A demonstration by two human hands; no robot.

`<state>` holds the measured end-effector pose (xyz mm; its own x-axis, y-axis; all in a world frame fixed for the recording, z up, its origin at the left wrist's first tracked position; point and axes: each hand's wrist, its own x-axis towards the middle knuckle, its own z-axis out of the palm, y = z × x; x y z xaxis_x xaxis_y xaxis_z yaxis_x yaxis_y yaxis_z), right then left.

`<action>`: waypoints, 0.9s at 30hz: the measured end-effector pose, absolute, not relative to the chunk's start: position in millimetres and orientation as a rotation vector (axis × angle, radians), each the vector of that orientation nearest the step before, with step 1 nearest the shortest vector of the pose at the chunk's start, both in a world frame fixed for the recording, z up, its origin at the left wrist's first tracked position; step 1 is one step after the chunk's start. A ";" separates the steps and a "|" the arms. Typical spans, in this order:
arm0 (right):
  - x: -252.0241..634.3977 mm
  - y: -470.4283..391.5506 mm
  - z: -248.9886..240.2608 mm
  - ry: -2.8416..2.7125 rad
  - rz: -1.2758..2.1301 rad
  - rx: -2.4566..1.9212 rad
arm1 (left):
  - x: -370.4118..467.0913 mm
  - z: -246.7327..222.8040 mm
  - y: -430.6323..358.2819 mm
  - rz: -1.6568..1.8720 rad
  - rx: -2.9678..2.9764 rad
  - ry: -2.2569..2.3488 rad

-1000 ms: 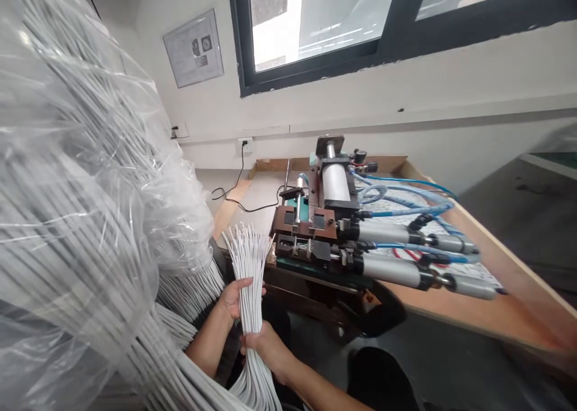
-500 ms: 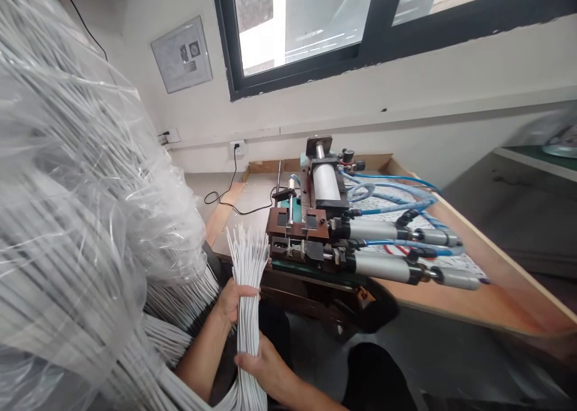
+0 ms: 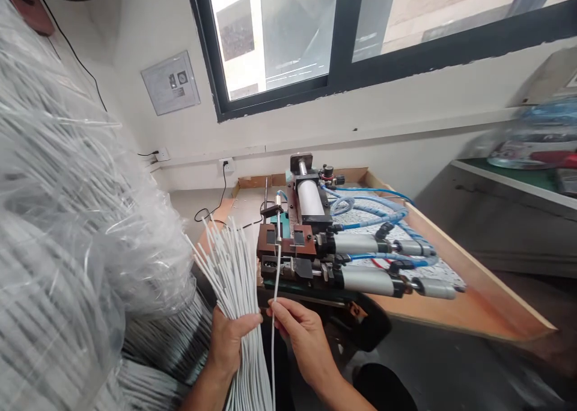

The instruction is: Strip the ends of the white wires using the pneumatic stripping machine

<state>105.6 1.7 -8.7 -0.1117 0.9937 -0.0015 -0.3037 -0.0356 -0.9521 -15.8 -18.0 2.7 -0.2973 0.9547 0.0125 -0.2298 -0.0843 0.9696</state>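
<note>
My left hand (image 3: pixel 231 339) is wrapped round a thick bundle of white cables (image 3: pixel 237 285), whose upper ends fan out above the thumb. To the right of it, my right hand (image 3: pixel 300 333) pinches a single white cable (image 3: pixel 276 285) between thumb and fingertips. That cable stands nearly upright, and its top reaches the jaws of a pneumatic machine (image 3: pixel 288 240). From this angle I cannot tell whether its tip lies inside the jaws. The lower part of the bundle runs out of view at the bottom.
Large heaps of cables in clear plastic (image 3: pixel 148 249) fill the left side. Silver air cylinders (image 3: pixel 365 279) and blue hoses (image 3: pixel 374 219) extend right from the machine, inside a wooden-edged tray (image 3: pixel 491 285). A shelf (image 3: pixel 518 182) with a plastic bottle stands at right.
My right hand has left the bundle and now holds one cable up at the machine. The bundle's tips have spread and tilted left in my left hand. The view has shifted.
</note>
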 end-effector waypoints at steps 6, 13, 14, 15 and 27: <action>110.9 12.3 -17.4 -0.766 1.522 -0.930 | -24.0 0.6 -7.1 1.539 0.867 1.300; 111.4 21.0 -20.4 -0.700 1.620 -0.924 | -22.0 1.3 -3.3 1.540 0.851 1.351; 111.9 22.0 -20.0 -0.696 1.626 -0.924 | -21.7 0.8 -3.1 1.536 0.852 1.352; 112.6 22.9 -19.5 -0.696 1.630 -0.925 | -21.5 0.3 -2.8 1.533 0.854 1.352; 112.3 30.3 -12.1 -0.617 1.759 -0.911 | -10.5 5.5 -3.9 1.482 0.864 1.374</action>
<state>112.3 30.3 -12.1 -0.1968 0.9360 -0.2917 -0.5489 -0.3517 -0.7583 -10.5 -3.9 5.5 -0.3410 0.9362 -0.0855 -0.1560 0.0333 0.9872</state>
